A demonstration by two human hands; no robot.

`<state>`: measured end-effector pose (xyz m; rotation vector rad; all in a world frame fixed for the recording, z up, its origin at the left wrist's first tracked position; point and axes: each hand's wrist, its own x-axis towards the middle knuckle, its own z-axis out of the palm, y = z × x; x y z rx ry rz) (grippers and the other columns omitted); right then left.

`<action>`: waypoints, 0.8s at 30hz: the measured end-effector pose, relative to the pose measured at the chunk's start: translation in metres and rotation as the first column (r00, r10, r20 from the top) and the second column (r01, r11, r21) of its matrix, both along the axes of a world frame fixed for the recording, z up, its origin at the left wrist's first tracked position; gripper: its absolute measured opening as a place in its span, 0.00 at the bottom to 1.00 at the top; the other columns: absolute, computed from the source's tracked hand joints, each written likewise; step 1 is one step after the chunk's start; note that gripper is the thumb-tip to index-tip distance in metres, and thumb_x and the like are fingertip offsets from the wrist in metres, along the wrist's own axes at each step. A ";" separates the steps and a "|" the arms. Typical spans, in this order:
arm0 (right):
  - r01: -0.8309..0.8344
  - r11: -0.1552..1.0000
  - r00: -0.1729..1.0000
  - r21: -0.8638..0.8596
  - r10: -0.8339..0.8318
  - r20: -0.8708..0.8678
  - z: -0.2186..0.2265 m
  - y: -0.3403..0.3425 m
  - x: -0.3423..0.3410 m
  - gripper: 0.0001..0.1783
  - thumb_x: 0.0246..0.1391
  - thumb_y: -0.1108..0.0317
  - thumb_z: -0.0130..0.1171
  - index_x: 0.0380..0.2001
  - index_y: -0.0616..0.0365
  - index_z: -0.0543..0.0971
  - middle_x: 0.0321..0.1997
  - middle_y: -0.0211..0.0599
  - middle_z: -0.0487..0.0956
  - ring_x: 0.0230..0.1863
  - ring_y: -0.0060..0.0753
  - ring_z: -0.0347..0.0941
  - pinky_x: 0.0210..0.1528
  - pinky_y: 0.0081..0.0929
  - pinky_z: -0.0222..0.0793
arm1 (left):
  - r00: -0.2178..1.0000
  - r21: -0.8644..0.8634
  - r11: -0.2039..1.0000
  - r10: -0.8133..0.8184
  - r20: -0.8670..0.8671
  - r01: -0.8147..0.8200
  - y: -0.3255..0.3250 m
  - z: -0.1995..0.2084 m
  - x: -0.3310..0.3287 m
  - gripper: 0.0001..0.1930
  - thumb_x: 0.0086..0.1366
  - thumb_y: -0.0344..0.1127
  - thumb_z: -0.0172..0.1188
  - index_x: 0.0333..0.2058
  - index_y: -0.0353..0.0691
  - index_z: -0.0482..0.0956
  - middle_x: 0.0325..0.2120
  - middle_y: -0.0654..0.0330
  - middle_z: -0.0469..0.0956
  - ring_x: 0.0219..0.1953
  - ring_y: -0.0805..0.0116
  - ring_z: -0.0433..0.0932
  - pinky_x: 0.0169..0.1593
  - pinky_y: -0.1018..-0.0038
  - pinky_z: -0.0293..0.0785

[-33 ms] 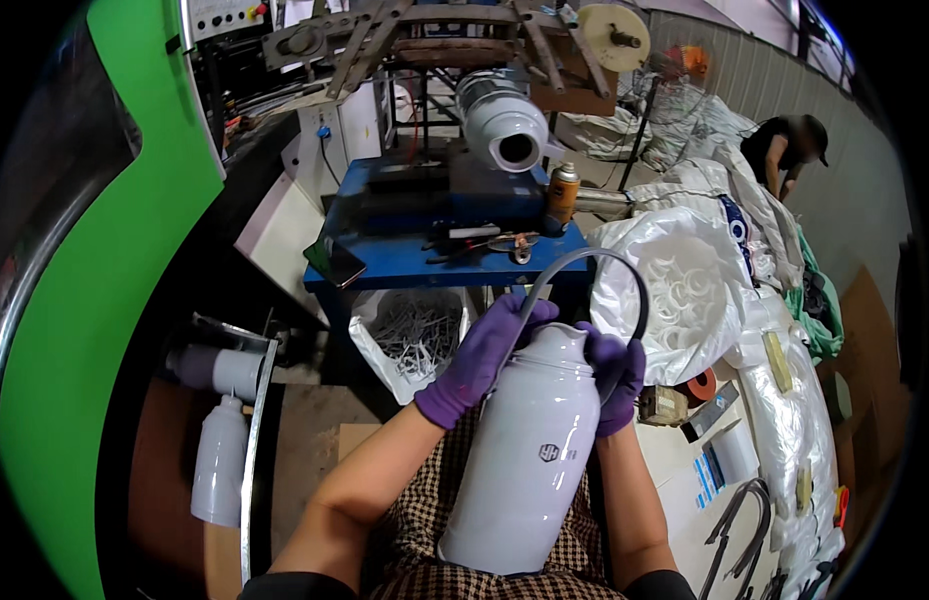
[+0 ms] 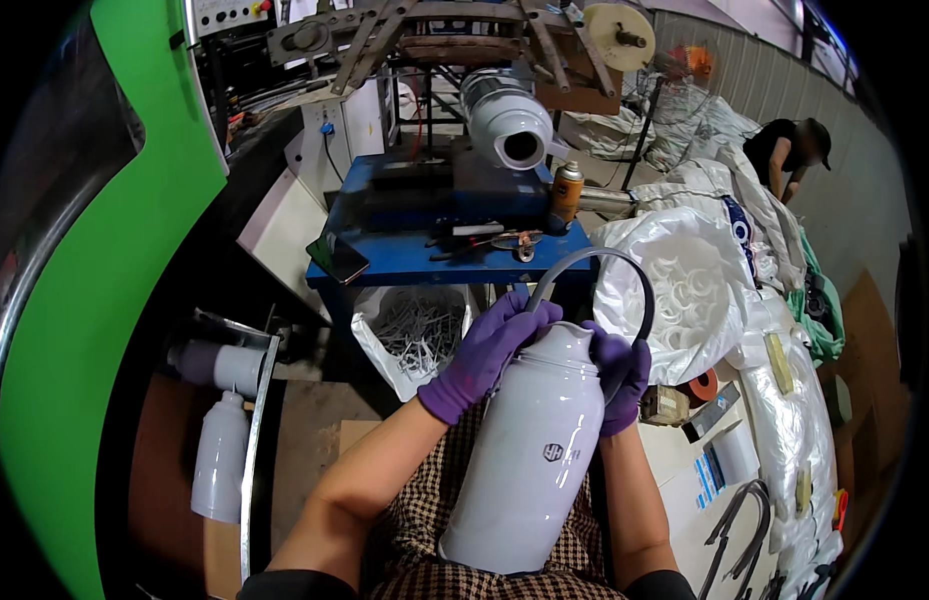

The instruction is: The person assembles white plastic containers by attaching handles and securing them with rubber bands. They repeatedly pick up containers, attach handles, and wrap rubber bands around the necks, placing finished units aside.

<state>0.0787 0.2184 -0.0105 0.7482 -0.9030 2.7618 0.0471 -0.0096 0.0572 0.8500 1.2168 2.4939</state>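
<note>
A glossy light-grey vacuum flask body (image 2: 519, 470) with a pouring lip leans upright against my checked clothing, its mouth tilted away from me. A curved grey carrying handle (image 2: 648, 298) arches above its neck. My left hand (image 2: 492, 350), in a purple glove, is closed round the handle's left end beside the neck. On the other side, my right hand (image 2: 626, 380), gloved alike, grips the handle's right end against the flask's shoulder. The gloved fingers hide where the handle's ends meet the flask.
A blue table (image 2: 454, 268) ahead carries a phone (image 2: 337, 259), tools and an orange spray can (image 2: 566, 195). Another flask (image 2: 506, 130) sits above it. White bags hold rings (image 2: 679, 305) and strips (image 2: 414, 335). Flasks (image 2: 221, 455) lie at left; a person (image 2: 784, 155) bends at far right.
</note>
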 end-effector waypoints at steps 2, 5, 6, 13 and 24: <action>-0.070 0.995 0.995 -0.069 0.075 0.066 0.003 0.003 0.001 0.35 0.72 0.40 0.38 0.28 0.58 0.79 0.61 0.55 0.77 0.60 0.51 0.73 0.68 0.49 0.63 | 0.982 0.180 0.972 -0.169 0.079 0.153 0.002 0.000 -0.002 0.16 0.72 0.40 0.52 0.47 0.33 0.79 0.52 0.53 0.78 0.60 0.62 0.73 0.70 0.63 0.62; -0.106 0.992 0.977 -0.069 0.117 0.179 0.008 0.007 0.002 0.39 0.70 0.35 0.39 0.26 0.59 0.79 0.58 0.52 0.79 0.58 0.50 0.74 0.67 0.48 0.65 | 0.992 0.021 0.993 -0.119 0.045 0.118 -0.002 0.003 -0.008 0.11 0.67 0.34 0.59 0.45 0.35 0.79 0.48 0.57 0.79 0.58 0.61 0.74 0.68 0.64 0.64; -0.139 0.988 0.964 -0.065 0.150 0.221 0.009 0.008 0.002 0.40 0.70 0.33 0.39 0.29 0.61 0.80 0.58 0.52 0.80 0.58 0.50 0.74 0.66 0.47 0.65 | 0.998 -0.132 0.990 -0.050 0.040 0.055 -0.004 0.005 -0.008 0.10 0.66 0.33 0.60 0.44 0.36 0.79 0.47 0.57 0.79 0.58 0.60 0.74 0.67 0.64 0.64; -0.297 0.945 0.953 -0.136 0.302 0.011 0.022 -0.015 0.001 0.44 0.70 0.31 0.36 0.62 0.62 0.76 0.58 0.44 0.79 0.61 0.45 0.72 0.70 0.46 0.62 | -0.069 0.007 0.916 -0.022 -0.997 -0.402 -0.022 0.029 0.018 0.08 0.64 0.42 0.62 0.30 0.47 0.76 0.50 0.58 0.78 0.55 0.53 0.78 0.65 0.55 0.67; -0.084 0.738 0.959 0.670 -0.123 0.255 0.059 0.035 0.023 0.21 0.64 0.59 0.63 0.55 0.58 0.77 0.47 0.33 0.79 0.51 0.27 0.76 0.56 0.26 0.70 | 0.573 -0.176 0.832 0.194 -0.797 -0.526 -0.015 0.028 0.047 0.21 0.75 0.53 0.50 0.41 0.40 0.83 0.43 0.58 0.83 0.50 0.62 0.80 0.62 0.59 0.71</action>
